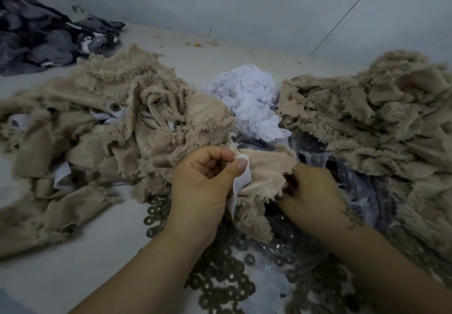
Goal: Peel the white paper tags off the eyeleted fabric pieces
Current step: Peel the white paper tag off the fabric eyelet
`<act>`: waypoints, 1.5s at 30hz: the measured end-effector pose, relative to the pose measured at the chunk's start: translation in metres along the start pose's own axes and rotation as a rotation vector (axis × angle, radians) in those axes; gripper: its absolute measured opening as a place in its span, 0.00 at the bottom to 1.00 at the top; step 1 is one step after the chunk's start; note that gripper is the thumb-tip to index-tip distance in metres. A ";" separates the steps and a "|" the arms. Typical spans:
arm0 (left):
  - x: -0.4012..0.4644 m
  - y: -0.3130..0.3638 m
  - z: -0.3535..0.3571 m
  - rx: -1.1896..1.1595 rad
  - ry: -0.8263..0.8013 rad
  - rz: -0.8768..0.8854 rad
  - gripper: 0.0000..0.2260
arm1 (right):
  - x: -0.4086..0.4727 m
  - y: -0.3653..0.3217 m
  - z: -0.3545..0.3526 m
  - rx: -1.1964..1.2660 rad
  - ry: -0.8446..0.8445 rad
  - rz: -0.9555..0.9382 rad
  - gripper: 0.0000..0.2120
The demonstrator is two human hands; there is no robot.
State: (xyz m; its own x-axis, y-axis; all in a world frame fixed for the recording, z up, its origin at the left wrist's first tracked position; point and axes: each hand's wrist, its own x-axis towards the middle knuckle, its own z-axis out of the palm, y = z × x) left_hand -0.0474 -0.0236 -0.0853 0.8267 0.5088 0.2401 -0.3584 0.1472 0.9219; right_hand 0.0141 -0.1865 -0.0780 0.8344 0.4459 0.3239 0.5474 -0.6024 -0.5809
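1. The left hand [203,179] pinches a thin white paper tag [241,181] between thumb and forefinger, the tag partly lifted off a small beige fuzzy-edged fabric piece [264,174].
2. The right hand [310,189] grips that piece's right edge, fingers curled into the fuzz.
3. An eyelet [234,138] sits just beyond the pinch (the likely snag).
4. Risk, as I judge it: a sharp pull could tear the paper there, leaving a scrap stuck.
5. Beyond lies a heap of peeled white paper [249,98]; beige fabric piles sit left [97,127] and right [381,118].
6. Dull brown rings [220,272] litter the near table.
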 end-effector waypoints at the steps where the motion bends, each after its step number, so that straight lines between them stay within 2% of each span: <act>1: 0.000 0.000 0.000 0.001 0.000 0.002 0.06 | 0.002 -0.001 -0.003 0.148 0.000 0.088 0.11; 4: 0.000 0.000 -0.001 0.020 -0.010 0.009 0.04 | 0.004 -0.005 -0.006 0.712 -0.141 0.331 0.20; 7: -0.001 -0.001 0.000 0.039 -0.026 0.010 0.05 | 0.005 -0.005 -0.004 0.954 -0.176 0.425 0.21; 9: -0.003 0.000 0.002 0.054 -0.051 0.006 0.04 | 0.003 -0.005 -0.002 0.984 -0.195 0.400 0.24; 13: -0.006 0.001 0.004 0.063 -0.087 0.017 0.05 | 0.000 -0.005 0.001 0.820 -0.165 0.277 0.20; 17: -0.006 -0.002 0.004 0.127 -0.089 0.049 0.04 | -0.002 -0.009 0.000 0.690 -0.114 0.157 0.22; 21: -0.007 -0.002 0.005 0.158 -0.102 0.085 0.04 | -0.004 -0.014 0.001 0.701 -0.049 0.093 0.24; 25: -0.007 -0.001 0.006 0.156 -0.093 0.106 0.06 | -0.005 -0.015 0.001 0.851 -0.023 0.125 0.25; 29: -0.007 -0.002 0.007 0.140 -0.062 0.101 0.06 | -0.002 -0.013 0.004 1.029 -0.157 0.263 0.28; 30: -0.007 -0.002 0.007 0.124 -0.054 0.094 0.06 | -0.002 -0.013 0.003 1.084 -0.202 0.307 0.27; 33: -0.006 -0.001 0.007 0.103 -0.066 0.079 0.06 | -0.001 -0.015 -0.003 1.191 -0.253 0.330 0.13; 35: -0.008 -0.001 0.007 0.098 -0.092 0.077 0.08 | -0.001 -0.012 -0.002 1.008 -0.149 0.288 0.09; 37: -0.009 0.000 0.008 0.097 -0.108 0.086 0.08 | -0.002 -0.006 0.004 0.611 0.032 0.205 0.09; 38: -0.010 0.000 0.008 0.097 -0.110 0.092 0.07 | -0.003 -0.006 0.006 0.423 0.069 0.163 0.07; 40: -0.010 0.000 0.008 0.093 -0.115 0.097 0.06 | -0.005 -0.007 0.010 0.207 0.112 0.114 0.01; 41: -0.010 0.000 0.008 0.098 -0.115 0.101 0.06 | -0.007 -0.009 0.010 0.198 0.124 0.108 0.04; 43: -0.009 -0.001 0.008 0.125 -0.103 0.121 0.05 | -0.007 -0.013 0.007 0.369 0.122 0.079 0.11; 45: -0.009 -0.002 0.008 0.147 -0.088 0.142 0.06 | -0.009 -0.019 0.003 0.493 0.110 -0.026 0.16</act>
State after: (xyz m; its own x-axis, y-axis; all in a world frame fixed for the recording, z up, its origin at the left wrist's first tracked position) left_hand -0.0504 -0.0356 -0.0867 0.8094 0.4389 0.3902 -0.4121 -0.0489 0.9098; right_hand -0.0040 -0.1768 -0.0721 0.8372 0.3686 0.4041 0.4950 -0.1963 -0.8464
